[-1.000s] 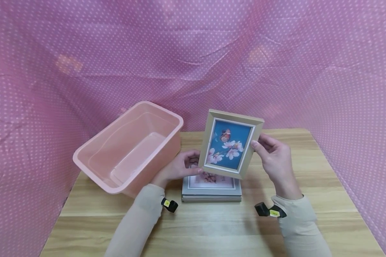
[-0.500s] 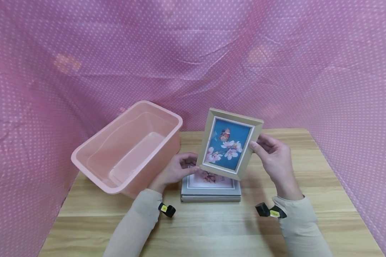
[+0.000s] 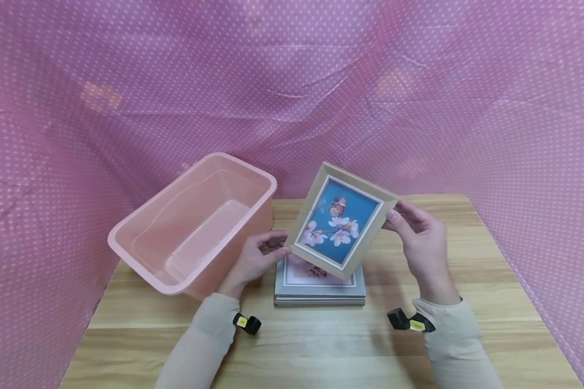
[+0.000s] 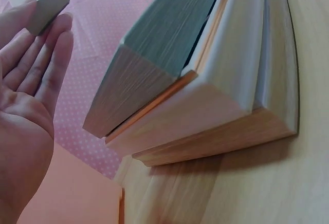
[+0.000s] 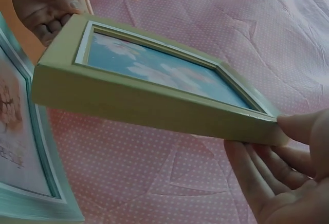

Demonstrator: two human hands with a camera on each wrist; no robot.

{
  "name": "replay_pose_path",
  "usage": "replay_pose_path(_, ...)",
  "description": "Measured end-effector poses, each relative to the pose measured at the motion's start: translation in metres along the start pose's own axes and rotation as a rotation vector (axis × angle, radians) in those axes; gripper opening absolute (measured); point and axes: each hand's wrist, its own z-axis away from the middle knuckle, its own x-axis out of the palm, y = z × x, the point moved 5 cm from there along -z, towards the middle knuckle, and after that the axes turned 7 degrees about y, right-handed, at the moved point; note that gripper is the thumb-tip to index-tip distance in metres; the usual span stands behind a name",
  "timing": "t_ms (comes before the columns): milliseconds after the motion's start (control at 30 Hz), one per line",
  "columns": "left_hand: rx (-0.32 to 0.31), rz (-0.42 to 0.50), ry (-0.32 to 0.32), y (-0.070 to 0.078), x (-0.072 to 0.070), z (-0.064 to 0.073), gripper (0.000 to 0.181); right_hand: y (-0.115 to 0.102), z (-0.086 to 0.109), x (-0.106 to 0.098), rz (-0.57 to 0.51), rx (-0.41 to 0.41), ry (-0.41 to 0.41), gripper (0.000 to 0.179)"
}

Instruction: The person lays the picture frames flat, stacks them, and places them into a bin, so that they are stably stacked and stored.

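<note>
A beige picture frame [image 3: 316,263] with a blue picture of pink blossoms and a butterfly is held tilted in the air between both hands. My left hand [image 3: 259,258] pinches its lower left corner, thumb in front and fingers behind. At the upper right corner my right hand [image 3: 424,246] pinches it, thumb on the front face; the right wrist view shows its fingers under the back. Below lies a stack of picture frames [image 3: 319,296], the top one grey-green with a pink picture, partly covered by the held frame. The left wrist view shows the stack's edges [image 4: 205,95].
A pink plastic tub [image 3: 151,219] stands at the left of the wooden table [image 3: 316,346], close to my left forearm. Its visible inside holds nothing. A pink dotted cloth [image 3: 292,97] hangs behind and along the sides.
The held picture frame has turned clockwise, its lower left corner swinging left and its top edge tipping down to the right. My left hand has moved left with it; the stack stays put.
</note>
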Motion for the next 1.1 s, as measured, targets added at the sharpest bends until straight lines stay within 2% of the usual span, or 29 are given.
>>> replay_pose_path(133,0.014,0.079,0.054,-0.001,-0.004,0.001,0.042,0.000,0.003,0.001,-0.069,-0.009,0.023,0.036)
replay_pose_path(333,0.034,0.123,0.113,-0.002,-0.007,0.004,0.043,0.004,0.007,0.000,-0.128,-0.037,0.031,0.039)
replay_pose_path(533,0.054,0.186,0.157,-0.004,-0.008,0.007,0.039,0.008,0.010,0.001,-0.202,-0.085,0.011,0.034)
replay_pose_path(733,0.074,0.234,0.204,-0.004,-0.008,0.009,0.039,0.009,0.013,0.001,-0.241,-0.098,0.016,0.030)
replay_pose_path(933,0.094,0.296,0.282,-0.003,-0.008,0.011,0.037,0.007,0.015,0.002,-0.308,-0.137,-0.032,0.032)
replay_pose_path(1100,0.085,0.315,0.345,-0.003,-0.008,0.012,0.048,0.008,0.015,0.002,-0.369,-0.172,-0.065,0.034)
